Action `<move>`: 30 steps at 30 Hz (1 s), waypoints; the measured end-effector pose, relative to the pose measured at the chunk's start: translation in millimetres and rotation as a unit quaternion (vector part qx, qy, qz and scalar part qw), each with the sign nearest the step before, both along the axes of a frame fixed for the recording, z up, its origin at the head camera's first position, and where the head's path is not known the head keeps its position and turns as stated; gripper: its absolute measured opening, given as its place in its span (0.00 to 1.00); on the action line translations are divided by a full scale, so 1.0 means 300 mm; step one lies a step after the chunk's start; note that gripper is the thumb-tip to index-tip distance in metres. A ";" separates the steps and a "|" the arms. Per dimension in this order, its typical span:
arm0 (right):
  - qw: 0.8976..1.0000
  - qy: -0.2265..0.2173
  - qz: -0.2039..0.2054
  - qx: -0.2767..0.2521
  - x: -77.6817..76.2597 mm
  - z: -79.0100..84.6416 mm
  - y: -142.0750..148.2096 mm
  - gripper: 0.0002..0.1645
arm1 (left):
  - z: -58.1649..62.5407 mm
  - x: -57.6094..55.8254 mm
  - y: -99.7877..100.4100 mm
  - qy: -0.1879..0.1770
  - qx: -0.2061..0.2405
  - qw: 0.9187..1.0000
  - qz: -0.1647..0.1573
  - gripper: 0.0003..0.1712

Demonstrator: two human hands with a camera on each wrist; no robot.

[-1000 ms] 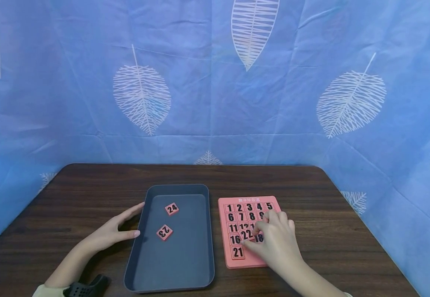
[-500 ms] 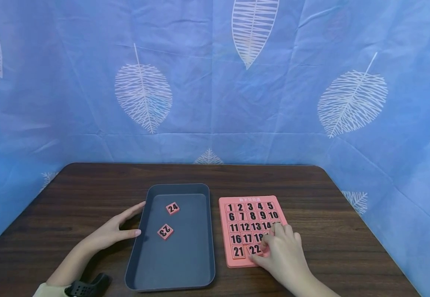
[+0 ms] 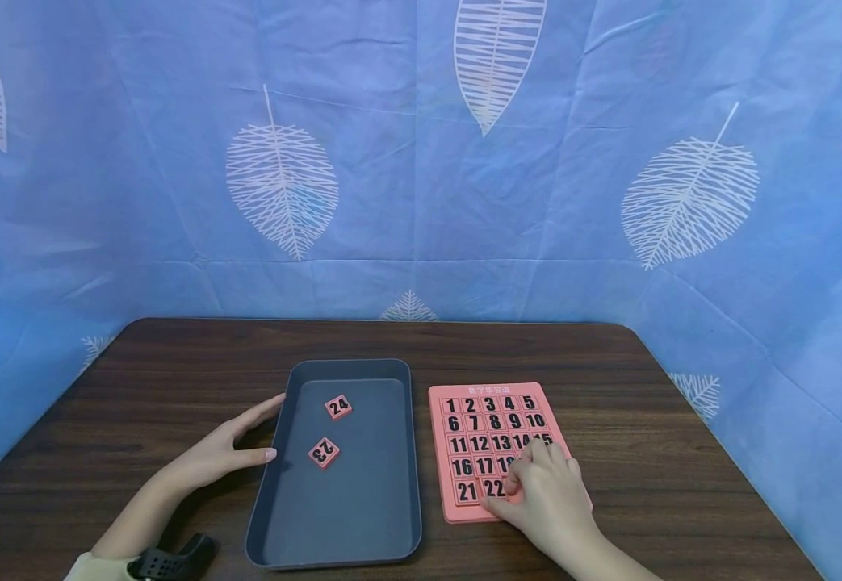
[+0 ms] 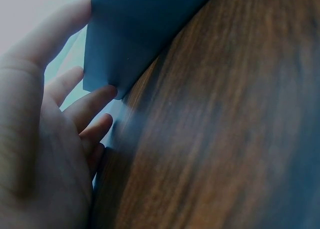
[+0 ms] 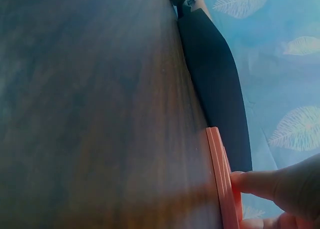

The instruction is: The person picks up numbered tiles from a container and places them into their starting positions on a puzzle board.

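In the head view my right hand (image 3: 553,494) pinches the pink number tile 22 (image 3: 494,487) between thumb and forefinger. That tile lies in the bottom row of the pink number puzzle board (image 3: 437,436), just right of tile 21 (image 3: 467,491). Rows 1 to 15 sit in order above it; my hand covers the board's lower right part. In the right wrist view, the thumb (image 5: 257,183) touches a tile at the board's edge. My left hand (image 3: 206,460) touches the left rim of a dark grey tray (image 3: 362,516) with fairly straight, spread fingers.
Inside the tray lie two loose tiles, 24 (image 3: 338,407) and an upside-down 23 (image 3: 324,453). Tray and board stand side by side on a dark wooden table (image 3: 537,355), a narrow gap between them. Behind hangs a blue leaf-patterned cloth (image 3: 421,177).
My right hand has brought tile 22 down from above the row of 16 to 18 into the bottom row, then shifted it slightly left toward 21. The left hand stays at the tray.
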State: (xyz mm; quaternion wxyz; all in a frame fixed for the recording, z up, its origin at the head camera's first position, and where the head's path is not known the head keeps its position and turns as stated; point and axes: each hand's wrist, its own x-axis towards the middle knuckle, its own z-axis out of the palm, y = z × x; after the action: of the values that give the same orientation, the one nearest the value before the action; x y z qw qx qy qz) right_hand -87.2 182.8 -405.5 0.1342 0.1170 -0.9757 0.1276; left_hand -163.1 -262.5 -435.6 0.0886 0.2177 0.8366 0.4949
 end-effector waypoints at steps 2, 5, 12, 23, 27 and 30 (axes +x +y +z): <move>1.000 -0.003 0.004 -0.006 -0.001 0.000 0.001 0.27 | 0.001 0.000 0.001 0.000 0.000 1.000 0.000 0.43; 1.000 -0.013 0.009 -0.009 0.000 0.003 0.001 0.25 | 0.001 0.000 0.002 0.000 -0.002 1.000 0.000 0.43; 1.000 -0.024 0.017 0.010 0.001 0.026 0.005 0.19 | 0.000 -0.002 0.001 0.005 -0.006 1.000 0.000 0.43; 0.998 0.016 0.051 -0.032 -0.032 0.092 -0.025 0.12 | 0.013 0.001 0.001 -0.005 -0.002 1.000 -0.001 0.44; 0.995 0.021 0.073 -0.060 -0.060 0.112 -0.066 0.12 | 0.015 -0.001 0.001 -0.005 -0.002 1.000 -0.001 0.43; 0.991 0.027 0.100 -0.084 -0.088 0.122 -0.096 0.13 | 0.016 -0.002 0.001 -0.003 -0.003 1.000 -0.003 0.43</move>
State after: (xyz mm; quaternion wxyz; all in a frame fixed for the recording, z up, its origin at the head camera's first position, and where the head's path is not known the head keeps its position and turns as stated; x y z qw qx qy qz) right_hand -113.5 154.0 -368.8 0.1568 0.2053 -0.9410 0.2188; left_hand -163.8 -262.2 -430.7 0.0933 0.2187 0.8373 0.4924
